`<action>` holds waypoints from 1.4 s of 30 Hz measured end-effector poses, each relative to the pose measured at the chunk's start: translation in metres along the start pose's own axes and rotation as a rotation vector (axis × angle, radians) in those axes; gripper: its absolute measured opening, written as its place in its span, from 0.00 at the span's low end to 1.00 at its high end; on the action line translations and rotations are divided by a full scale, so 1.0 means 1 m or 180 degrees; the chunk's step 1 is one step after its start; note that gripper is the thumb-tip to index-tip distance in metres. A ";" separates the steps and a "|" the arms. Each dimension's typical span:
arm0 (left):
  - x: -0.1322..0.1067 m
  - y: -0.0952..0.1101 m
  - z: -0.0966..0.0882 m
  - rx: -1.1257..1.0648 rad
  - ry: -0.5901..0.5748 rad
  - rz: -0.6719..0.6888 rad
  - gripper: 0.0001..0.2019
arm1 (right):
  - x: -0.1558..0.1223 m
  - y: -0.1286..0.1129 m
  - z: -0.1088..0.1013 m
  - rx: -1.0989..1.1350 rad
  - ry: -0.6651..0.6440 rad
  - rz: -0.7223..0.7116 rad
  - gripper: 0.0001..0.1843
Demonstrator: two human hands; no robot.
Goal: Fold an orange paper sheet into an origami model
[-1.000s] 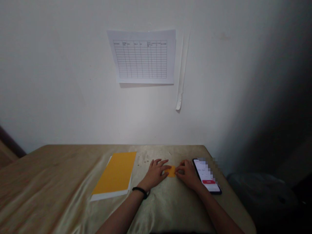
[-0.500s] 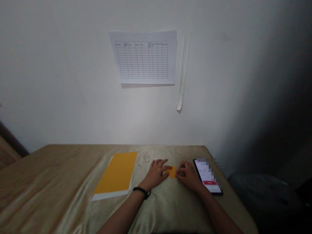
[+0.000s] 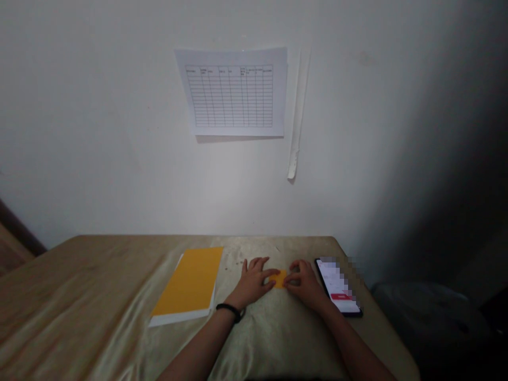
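A small folded orange paper (image 3: 280, 279) lies on the cloth-covered table (image 3: 99, 296) between my two hands. My left hand (image 3: 254, 283), a black band on its wrist, rests flat with fingers spread, its fingertips pressing the paper's left edge. Curled fingers of my right hand (image 3: 304, 283) pinch the paper's right edge. Much of the paper is hidden under the fingers.
A stack of orange sheets on white paper (image 3: 189, 286) lies left of my hands. A phone (image 3: 337, 286) with a lit screen lies just right of my right hand, near the table's right edge. A printed table sheet (image 3: 232, 91) hangs on the wall.
My hands and the small orange paper have barely shifted; the fingers have only adjusted slightly on the paper. The view has moved a little.
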State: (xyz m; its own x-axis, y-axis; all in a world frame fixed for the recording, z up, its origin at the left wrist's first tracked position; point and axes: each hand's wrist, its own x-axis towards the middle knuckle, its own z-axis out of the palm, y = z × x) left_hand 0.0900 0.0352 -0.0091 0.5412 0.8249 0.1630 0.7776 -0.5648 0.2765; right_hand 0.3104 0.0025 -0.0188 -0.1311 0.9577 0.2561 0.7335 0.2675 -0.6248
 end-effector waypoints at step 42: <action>0.001 0.001 -0.007 0.0066 -0.0084 -0.0340 0.20 | 0.011 0.006 0.005 0.0156 -0.0143 0.0114 0.06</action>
State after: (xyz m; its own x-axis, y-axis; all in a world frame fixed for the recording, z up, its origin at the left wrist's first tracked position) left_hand 0.0889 0.0362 -0.0020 0.4628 0.8798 0.1086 0.8376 -0.4741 0.2712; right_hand 0.3097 0.0149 -0.0232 -0.1361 0.9702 0.2003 0.7048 0.2369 -0.6687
